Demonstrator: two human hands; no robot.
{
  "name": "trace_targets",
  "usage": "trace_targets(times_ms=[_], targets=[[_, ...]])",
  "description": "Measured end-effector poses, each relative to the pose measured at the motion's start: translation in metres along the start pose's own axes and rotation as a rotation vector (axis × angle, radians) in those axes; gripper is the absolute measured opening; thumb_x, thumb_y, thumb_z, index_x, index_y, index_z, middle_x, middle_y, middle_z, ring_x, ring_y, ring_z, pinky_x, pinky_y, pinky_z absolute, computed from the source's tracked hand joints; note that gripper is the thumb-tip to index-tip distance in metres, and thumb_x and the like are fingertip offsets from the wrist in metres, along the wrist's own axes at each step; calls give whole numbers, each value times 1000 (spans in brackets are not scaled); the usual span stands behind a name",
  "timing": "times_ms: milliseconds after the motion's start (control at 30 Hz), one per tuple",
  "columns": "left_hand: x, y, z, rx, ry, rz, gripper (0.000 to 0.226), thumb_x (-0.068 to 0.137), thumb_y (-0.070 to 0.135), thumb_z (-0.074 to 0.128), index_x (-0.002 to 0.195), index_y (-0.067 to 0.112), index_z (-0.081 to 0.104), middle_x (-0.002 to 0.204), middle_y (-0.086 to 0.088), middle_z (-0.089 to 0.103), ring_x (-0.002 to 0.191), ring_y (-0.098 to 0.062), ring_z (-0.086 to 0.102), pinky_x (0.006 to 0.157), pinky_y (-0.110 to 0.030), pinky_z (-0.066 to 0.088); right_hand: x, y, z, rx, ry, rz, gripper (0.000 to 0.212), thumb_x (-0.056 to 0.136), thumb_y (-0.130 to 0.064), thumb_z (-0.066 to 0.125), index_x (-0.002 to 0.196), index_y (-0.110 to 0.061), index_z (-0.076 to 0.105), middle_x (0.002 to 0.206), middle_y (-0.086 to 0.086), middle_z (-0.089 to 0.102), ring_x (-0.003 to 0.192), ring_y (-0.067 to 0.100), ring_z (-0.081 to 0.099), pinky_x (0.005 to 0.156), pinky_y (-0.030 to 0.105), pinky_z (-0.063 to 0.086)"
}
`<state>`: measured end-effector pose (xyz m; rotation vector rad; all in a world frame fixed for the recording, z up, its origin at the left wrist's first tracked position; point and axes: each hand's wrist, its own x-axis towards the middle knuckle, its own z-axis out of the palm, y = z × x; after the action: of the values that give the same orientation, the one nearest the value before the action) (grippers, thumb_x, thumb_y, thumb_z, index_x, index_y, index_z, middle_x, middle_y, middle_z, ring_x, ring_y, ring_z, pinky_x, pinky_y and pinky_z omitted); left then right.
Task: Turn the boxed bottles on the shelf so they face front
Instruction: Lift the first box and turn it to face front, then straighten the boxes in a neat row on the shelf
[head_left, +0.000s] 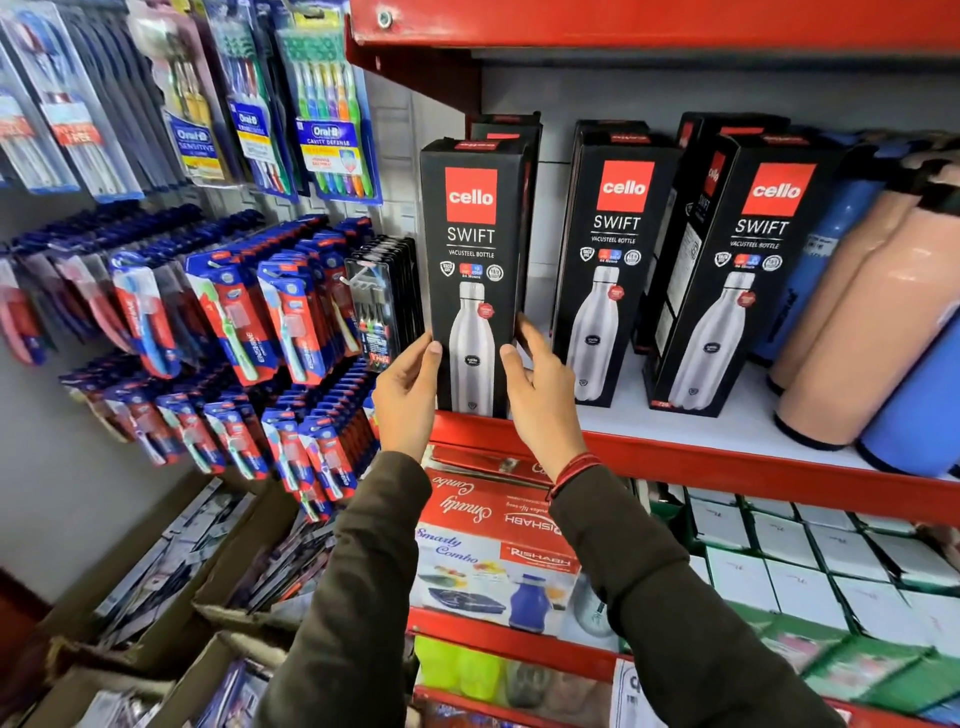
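Three black boxed bottles stand in the front row on a white shelf with a red edge, printed fronts toward me. The left box is held low down between both hands: my left hand on its left edge, my right hand on its right edge with fingers reaching behind. The middle box and the right box stand free. Behind them, another box shows its side panel, and one more box top peeks out behind the left box.
Peach and blue loose bottles lean at the shelf's right end. Hanging toothbrush packs fill the wall to the left. A red shelf sits overhead. Below are a red lunch-set box and white cartons.
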<state>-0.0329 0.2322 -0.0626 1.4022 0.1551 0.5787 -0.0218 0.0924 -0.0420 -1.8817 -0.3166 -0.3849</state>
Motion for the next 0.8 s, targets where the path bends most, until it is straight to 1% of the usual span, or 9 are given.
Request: trace_targets(times_ms=[100,200,300,400,500,567,633,700,800], targets=[[-4,0,5,18,29,42,33,96,30,60,128,22,64,122,9,69,116,-1,62,108,-37,50,0,2,-3,19,-13,-15,45,101,-30,46,146,-23,42,137,5,59,119,20,61,107,36,47],[-21,2,17,61,201,194,31,99,21,54,129,18,60,128,2,66,106,7,61,93,-17,51,-2,5,-15,53,42,-53,42,101,-28,49,142,-25,45,145,0,47,127,16,54,103,23,48],[-37,4,32,122,352,418,32,98,14,51,130,16,54,126,5,57,106,-16,56,94,-33,48,-3,9,-37,75,232,-134,37,99,-21,51,136,-26,50,137,-3,46,125,15,51,104,38,47],[-51,11,54,191,290,639,30,97,1,48,124,12,56,120,-3,57,102,-26,55,92,-31,44,3,17,-55,66,384,-146,40,98,-17,51,138,-23,48,137,-1,44,132,12,43,115,40,36],[-62,21,83,178,57,709,33,99,-2,41,127,6,55,125,-9,57,112,-23,55,100,-34,45,10,22,-69,67,390,-79,47,100,-21,50,145,-22,39,147,2,37,140,12,35,118,30,27],[-59,19,102,231,-118,679,40,101,1,38,140,4,46,143,-10,49,135,-20,45,115,-33,35,16,28,-74,59,342,-18,51,101,-24,49,150,-18,33,154,5,31,144,14,31,117,24,23],[-51,11,121,281,-199,586,49,104,8,35,152,7,28,160,-2,29,151,-13,23,124,-25,18,22,34,-76,34,291,44,53,102,-27,47,151,-14,31,157,8,30,146,17,28,120,31,23],[-43,4,136,260,-220,428,53,106,15,32,156,8,15,165,1,14,153,-7,10,121,-14,7,26,38,-76,2,237,88,54,103,-32,44,151,-12,32,158,10,32,147,21,29,121,39,25],[-29,-1,153,174,-205,139,50,106,15,30,154,5,17,165,-8,16,152,-12,14,112,-6,8,30,42,-81,-27,184,161,52,104,-31,42,150,-7,33,156,14,37,146,27,32,119,37,26]])
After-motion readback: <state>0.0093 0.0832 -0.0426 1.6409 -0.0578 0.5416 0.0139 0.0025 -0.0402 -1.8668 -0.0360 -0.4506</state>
